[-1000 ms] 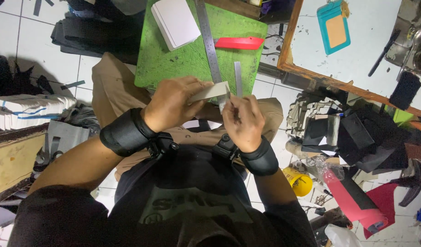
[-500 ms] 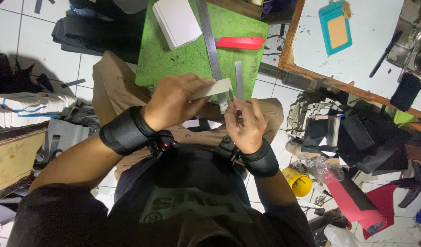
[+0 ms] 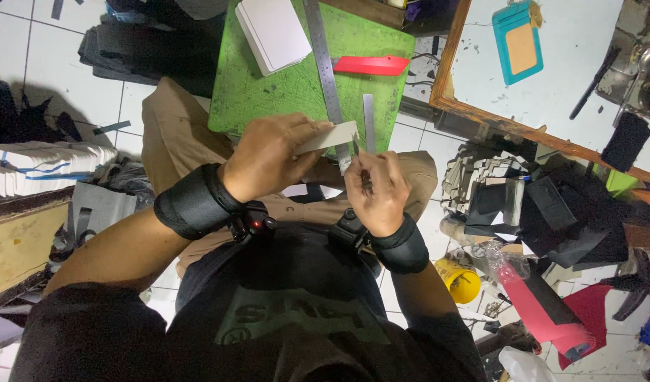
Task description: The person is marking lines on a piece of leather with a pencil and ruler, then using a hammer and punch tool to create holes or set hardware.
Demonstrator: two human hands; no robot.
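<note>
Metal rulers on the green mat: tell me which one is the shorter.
The short steel ruler, lying right of the long steel ruler that runs up the green cutting mat, nearest the right hand.

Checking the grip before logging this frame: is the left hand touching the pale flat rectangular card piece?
Touching. The head view shows the left hand with its fingers wrapped over one end of the pale flat rectangular card piece, no gap between them.

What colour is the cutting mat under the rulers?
Bright green cutting mat, clearest in the head view.
</note>
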